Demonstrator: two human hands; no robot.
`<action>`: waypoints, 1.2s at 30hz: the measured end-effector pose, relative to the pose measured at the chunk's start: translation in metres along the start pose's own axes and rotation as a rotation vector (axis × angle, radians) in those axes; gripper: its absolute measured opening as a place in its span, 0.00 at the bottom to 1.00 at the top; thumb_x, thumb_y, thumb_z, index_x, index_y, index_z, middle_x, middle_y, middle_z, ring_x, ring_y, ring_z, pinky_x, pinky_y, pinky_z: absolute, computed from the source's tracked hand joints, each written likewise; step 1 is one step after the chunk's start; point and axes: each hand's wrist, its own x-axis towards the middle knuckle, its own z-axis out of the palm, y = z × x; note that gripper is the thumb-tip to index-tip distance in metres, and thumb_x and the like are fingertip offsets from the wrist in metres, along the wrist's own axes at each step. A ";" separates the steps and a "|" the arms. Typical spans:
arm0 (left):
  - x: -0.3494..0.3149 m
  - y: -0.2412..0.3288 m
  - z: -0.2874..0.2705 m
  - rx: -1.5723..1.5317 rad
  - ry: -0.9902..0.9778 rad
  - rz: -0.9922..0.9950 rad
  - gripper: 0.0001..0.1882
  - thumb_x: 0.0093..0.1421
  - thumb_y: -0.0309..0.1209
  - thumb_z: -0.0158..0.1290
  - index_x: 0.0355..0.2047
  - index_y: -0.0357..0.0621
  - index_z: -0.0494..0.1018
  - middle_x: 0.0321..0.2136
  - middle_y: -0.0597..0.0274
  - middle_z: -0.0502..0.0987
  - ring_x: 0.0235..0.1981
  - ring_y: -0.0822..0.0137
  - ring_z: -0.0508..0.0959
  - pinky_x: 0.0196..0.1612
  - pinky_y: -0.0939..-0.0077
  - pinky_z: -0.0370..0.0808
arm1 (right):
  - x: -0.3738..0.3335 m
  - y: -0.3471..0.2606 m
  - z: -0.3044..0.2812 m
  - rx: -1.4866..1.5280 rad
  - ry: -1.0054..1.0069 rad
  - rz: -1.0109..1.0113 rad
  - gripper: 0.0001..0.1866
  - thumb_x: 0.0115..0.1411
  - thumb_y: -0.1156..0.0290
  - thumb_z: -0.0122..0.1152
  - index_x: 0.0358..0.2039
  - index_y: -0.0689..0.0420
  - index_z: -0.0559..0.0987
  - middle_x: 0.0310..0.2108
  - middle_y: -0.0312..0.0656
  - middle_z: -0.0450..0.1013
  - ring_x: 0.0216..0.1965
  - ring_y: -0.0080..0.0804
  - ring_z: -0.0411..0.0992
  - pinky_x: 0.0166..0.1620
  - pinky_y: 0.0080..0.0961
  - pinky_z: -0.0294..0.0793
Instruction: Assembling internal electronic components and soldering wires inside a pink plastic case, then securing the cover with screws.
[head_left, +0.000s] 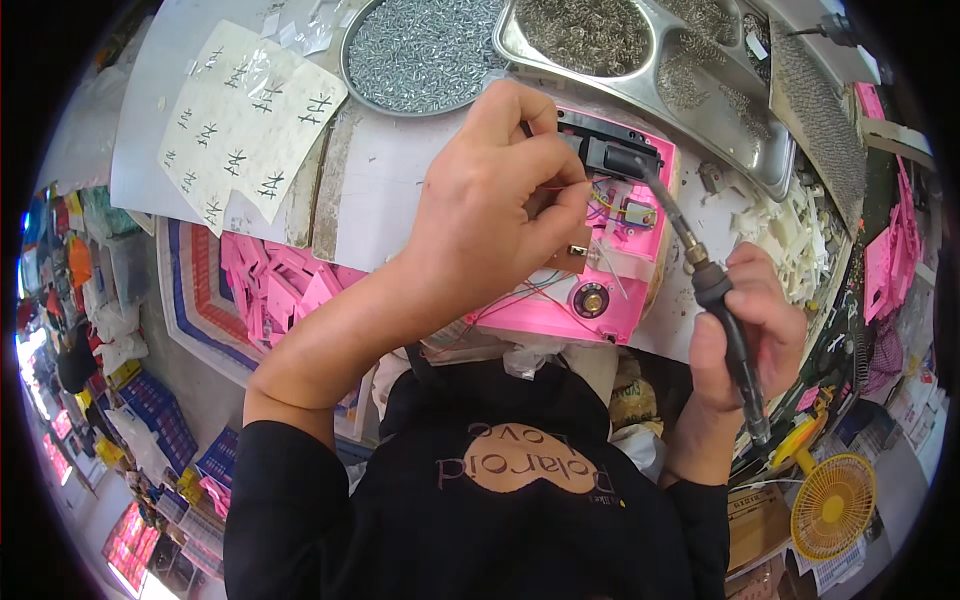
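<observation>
In front of me lies a pink plastic housing (648,262) with a black part (612,150), a small brown circuit board (572,257), thin colored wires and a round speaker (590,299) in it. Over the housing's left side, my left hand (505,190) is closed, a thin red wire (552,187) running at its pinched fingertips. My right hand (755,330) grips a soldering iron (735,330) by its black handle. The iron's metal shaft slants up and left, its front end over the black part; whether it touches cannot be made out.
A round tray of small metal pins (415,50) and a steel tray of springs (585,35) stand at the back. White plastic scraps (790,245) lie to the right. Pink parts (285,285) fill a crate at left. A yellow fan (832,507) is at lower right.
</observation>
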 end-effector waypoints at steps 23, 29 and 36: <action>0.001 0.000 0.004 0.008 0.052 0.000 0.05 0.51 0.23 0.65 0.28 0.39 0.79 0.38 0.59 0.70 0.29 0.67 0.73 0.33 0.74 0.72 | 0.005 -0.001 0.010 -0.203 -0.119 -0.089 0.17 0.49 0.77 0.73 0.39 0.55 0.77 0.21 0.37 0.70 0.23 0.37 0.69 0.37 0.38 0.73; 0.001 0.000 0.005 0.017 0.060 0.004 0.05 0.50 0.23 0.65 0.27 0.39 0.79 0.38 0.59 0.70 0.29 0.67 0.73 0.32 0.73 0.71 | 0.008 -0.006 0.003 -0.237 -0.193 -0.101 0.19 0.46 0.77 0.75 0.39 0.54 0.78 0.21 0.36 0.68 0.24 0.37 0.69 0.36 0.38 0.73; 0.001 -0.001 0.006 0.030 0.071 0.017 0.06 0.50 0.23 0.65 0.27 0.40 0.79 0.38 0.59 0.70 0.29 0.67 0.73 0.32 0.73 0.72 | 0.006 -0.005 0.003 -0.177 -0.145 -0.080 0.17 0.47 0.78 0.73 0.38 0.56 0.77 0.21 0.37 0.68 0.23 0.37 0.67 0.34 0.37 0.73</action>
